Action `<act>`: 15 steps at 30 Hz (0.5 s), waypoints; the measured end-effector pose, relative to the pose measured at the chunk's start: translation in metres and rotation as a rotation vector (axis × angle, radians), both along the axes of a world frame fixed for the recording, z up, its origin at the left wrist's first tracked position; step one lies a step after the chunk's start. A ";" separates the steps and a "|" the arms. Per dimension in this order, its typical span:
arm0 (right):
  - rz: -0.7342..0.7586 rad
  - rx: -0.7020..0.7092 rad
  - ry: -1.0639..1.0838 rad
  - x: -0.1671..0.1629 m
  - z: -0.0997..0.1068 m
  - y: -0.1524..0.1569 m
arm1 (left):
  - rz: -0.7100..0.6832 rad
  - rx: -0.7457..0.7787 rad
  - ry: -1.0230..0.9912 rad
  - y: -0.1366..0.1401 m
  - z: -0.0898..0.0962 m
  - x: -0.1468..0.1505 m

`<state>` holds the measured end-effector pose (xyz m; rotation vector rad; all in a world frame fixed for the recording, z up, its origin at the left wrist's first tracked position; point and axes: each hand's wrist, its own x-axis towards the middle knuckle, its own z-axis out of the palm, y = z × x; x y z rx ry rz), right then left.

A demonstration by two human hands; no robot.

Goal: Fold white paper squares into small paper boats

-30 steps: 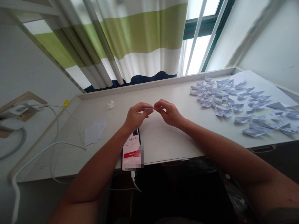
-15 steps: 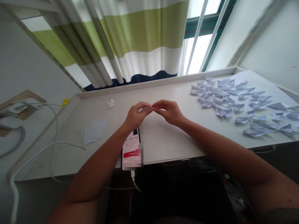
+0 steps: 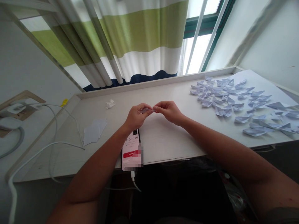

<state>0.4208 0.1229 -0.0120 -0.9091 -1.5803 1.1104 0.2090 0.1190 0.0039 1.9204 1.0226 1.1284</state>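
Over the middle of the white desk point(image 3: 168, 140), my left hand point(image 3: 136, 116) pinches a small folded piece of paper point(image 3: 145, 110), which the fingers mostly cover. My right hand point(image 3: 168, 111) is closed at the fingertips on the paper's right end, touching the left fingertips. Many folded paper boats point(image 3: 224, 91) crowd the right side of the desk, well apart from my right hand. Left of my left forearm lies a small stack of flat paper sheets point(image 3: 94, 131).
A phone point(image 3: 131, 152) with a timer on its screen lies at the front edge, plugged into a cable below. White cables point(image 3: 46, 146) loop across the left side near chargers point(image 3: 16, 109). A crumpled tissue point(image 3: 109, 104) lies toward the back. Behind hangs a striped curtain point(image 3: 144, 34).
My right fingertips have shifted slightly and bent inward at the paper's end. My left hand keeps its pinch in nearly the same place.
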 end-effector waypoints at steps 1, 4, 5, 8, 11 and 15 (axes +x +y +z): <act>-0.005 0.013 -0.024 0.000 0.000 -0.001 | 0.002 -0.003 0.005 0.000 0.000 0.000; -0.028 0.053 -0.075 -0.002 0.000 -0.002 | 0.006 -0.025 0.004 -0.001 0.000 0.001; -0.034 0.065 -0.082 -0.003 -0.001 -0.002 | 0.005 -0.031 -0.003 -0.001 0.000 0.001; -0.044 0.098 -0.095 -0.005 -0.003 -0.002 | -0.013 -0.012 0.000 -0.001 0.002 0.000; -0.050 0.110 -0.097 -0.007 -0.005 -0.002 | -0.019 0.024 0.037 -0.001 0.004 0.000; -0.023 0.115 -0.090 -0.005 -0.003 -0.004 | 0.005 -0.017 0.067 -0.004 0.008 0.000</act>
